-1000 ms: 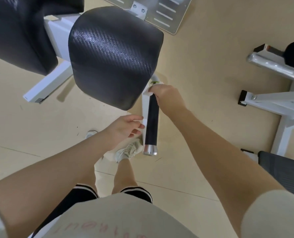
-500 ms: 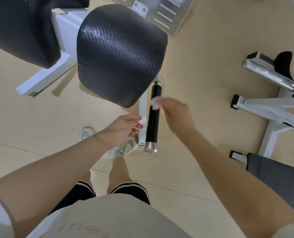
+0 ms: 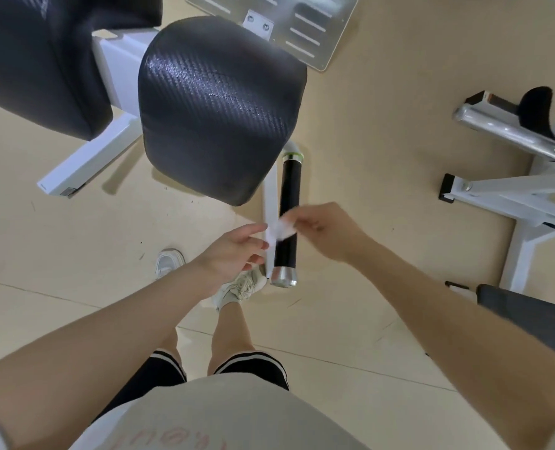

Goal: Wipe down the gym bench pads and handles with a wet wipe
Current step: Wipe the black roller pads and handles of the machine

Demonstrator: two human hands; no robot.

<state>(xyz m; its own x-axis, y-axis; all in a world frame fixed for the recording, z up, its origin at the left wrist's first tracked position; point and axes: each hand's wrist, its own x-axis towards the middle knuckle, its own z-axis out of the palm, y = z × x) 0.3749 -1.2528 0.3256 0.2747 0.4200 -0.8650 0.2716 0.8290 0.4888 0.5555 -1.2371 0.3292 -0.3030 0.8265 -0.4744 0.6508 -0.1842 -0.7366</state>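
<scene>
1. Floor (image 3: 383,102): pale tan, carrying all the equipment. The person's two shoes stand toward its near-middle part; a slotted metal plate (image 3: 305,24) lies at its far edge.
2. Left bench pad (image 3: 39,60): large, dark and textured, at the far-left corner, on a white frame (image 3: 88,160) whose foot runs down-left across the floor.
3. Centre bench pad (image 3: 217,108): dark, woven-textured, with a sheen that may be moisture. Its near-right corner hangs over the white bar beside the handle.
4. Second machine (image 3: 513,203): white frame at the right edge of the floor, with a chrome roller (image 3: 510,131) above it and a dark pad near the lower right.
5. Handle (image 3: 288,219): black grip with a chrome end cap toward the person and a green ring at the far end. Its long axis runs near-to-far, almost straight away from the person, just right of the centre pad.
6. Right hand (image 3: 328,232): fingers curled, pinching the wet wipe; it lies just right of the handle's middle and is the nearer hand.
7. Left hand (image 3: 234,251): fingers loosely spread, holding nothing, its tips reaching toward the wipe. Whether they touch it cannot be told, owing to blur.
8. Wet wipe (image 3: 281,230): small, white, crumpled, held in front of the handle's middle, between the hands. Judgement: the next stroke should run along the handle's long axis.
</scene>
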